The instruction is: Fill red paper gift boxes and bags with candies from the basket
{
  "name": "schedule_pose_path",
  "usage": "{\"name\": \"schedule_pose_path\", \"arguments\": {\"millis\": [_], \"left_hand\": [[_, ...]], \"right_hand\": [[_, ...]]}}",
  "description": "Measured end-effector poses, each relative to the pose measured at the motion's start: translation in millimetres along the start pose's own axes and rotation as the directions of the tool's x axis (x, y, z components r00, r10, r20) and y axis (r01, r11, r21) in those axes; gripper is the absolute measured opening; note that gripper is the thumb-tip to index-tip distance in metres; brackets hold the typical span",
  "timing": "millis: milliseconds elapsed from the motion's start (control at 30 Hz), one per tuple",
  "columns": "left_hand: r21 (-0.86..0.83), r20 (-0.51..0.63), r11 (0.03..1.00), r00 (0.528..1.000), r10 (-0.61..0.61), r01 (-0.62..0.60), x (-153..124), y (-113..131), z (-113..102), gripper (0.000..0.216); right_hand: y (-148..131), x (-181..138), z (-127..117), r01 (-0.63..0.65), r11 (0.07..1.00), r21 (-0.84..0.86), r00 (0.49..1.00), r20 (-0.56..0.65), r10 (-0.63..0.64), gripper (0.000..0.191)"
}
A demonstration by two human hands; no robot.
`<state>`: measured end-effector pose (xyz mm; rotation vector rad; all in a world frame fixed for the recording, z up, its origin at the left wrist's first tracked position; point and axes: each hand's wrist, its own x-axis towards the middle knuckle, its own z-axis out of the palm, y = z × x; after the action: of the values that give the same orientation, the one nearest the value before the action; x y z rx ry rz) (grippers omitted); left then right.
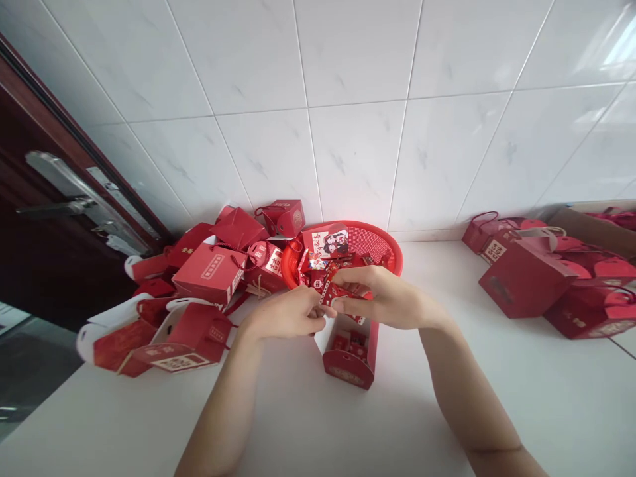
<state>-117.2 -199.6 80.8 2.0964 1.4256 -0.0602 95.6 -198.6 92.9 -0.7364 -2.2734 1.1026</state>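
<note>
Between my two hands is a small red packet with white-patterned edges [336, 286]; its exact kind is hard to make out. My right hand [385, 296] grips it from the right, thumb below and fingers above. My left hand [288, 311] has its fingers curled at the packet's lower left end. Just beneath them an open red candy box [348, 370] stands on the white table, small red wrapped pieces [356, 344] inside it. Right behind my hands sits a red plastic basket [392, 250] with wrapped sweets and a small printed box [328, 242] in it.
Red gift boxes [211, 268] are heaped on the left, some with cord handles. More red boxes [527, 275] stand on the right beside a brown carton [589, 228]. A tiled wall [358, 152] closes off the back; a dark door [44, 245] is at far left.
</note>
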Motion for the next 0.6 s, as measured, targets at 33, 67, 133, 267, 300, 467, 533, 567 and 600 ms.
{"name": "schedule_pose_path", "arguments": {"millis": [33, 67, 133, 267, 300, 467, 533, 567, 600], "left_hand": [[0.007, -0.001, 1.0, 1.0, -0.008, 0.008, 0.2, -0.3, -0.1, 0.008], [0.014, -0.002, 1.0, 1.0, -0.009, 0.009, 0.6, -0.9, -0.2, 0.009], [0.02, 0.003, 1.0, 1.0, 0.015, -0.015, 1.8, -2.5, -0.4, 0.011], [0.001, 0.031, 0.995, 0.995, 0.096, -0.096, 3.5, -4.3, -1.7, 0.013], [-0.006, 0.033, 0.994, 0.994, 0.107, -0.107, 3.5, -4.1, -2.0, 0.017], [-0.033, 0.027, 0.986, 0.986, 0.162, -0.161, 2.1, -2.6, -1.9, 0.029], [-0.048, 0.012, 0.982, 0.983, 0.186, -0.185, 1.8, -2.6, -1.0, 0.033], [-0.057, 0.004, 0.979, 0.98, 0.198, -0.197, 1.8, -2.7, -0.6, 0.035], [-0.067, -0.001, 0.975, 0.977, 0.211, -0.211, 2.0, -2.7, -0.1, 0.036]], "right_hand": [[-0.3, 0.3, 0.2, 0.003, 1.0, 0.002, 1.0, -0.008, -0.003, 0.021], [-0.7, 0.6, 0.5, 0.004, 1.0, 0.005, 1.0, -0.007, -0.004, 0.019], [-1.6, 1.4, 1.2, -0.006, 1.0, -0.003, 1.0, 0.028, 0.006, 0.012], [-1.6, 2.1, 1.3, -0.071, 0.991, -0.109, 0.994, 0.079, 0.08, 0.007], [-1.0, 2.0, 0.8, -0.089, 0.987, -0.136, 0.994, 0.052, 0.096, 0.009], [4.1, -1.9, -5.0, -0.109, 0.985, -0.134, 0.989, -0.115, 0.094, 0.012], [4.4, -5.8, -9.5, -0.084, 0.987, -0.14, 0.989, -0.134, 0.066, 0.012], [3.6, -8.3, -12.3, -0.07, 0.987, -0.146, 0.989, -0.139, 0.05, 0.013], [2.2, -11.2, -15.2, -0.054, 0.987, -0.152, 0.99, -0.139, 0.032, 0.013]]}}
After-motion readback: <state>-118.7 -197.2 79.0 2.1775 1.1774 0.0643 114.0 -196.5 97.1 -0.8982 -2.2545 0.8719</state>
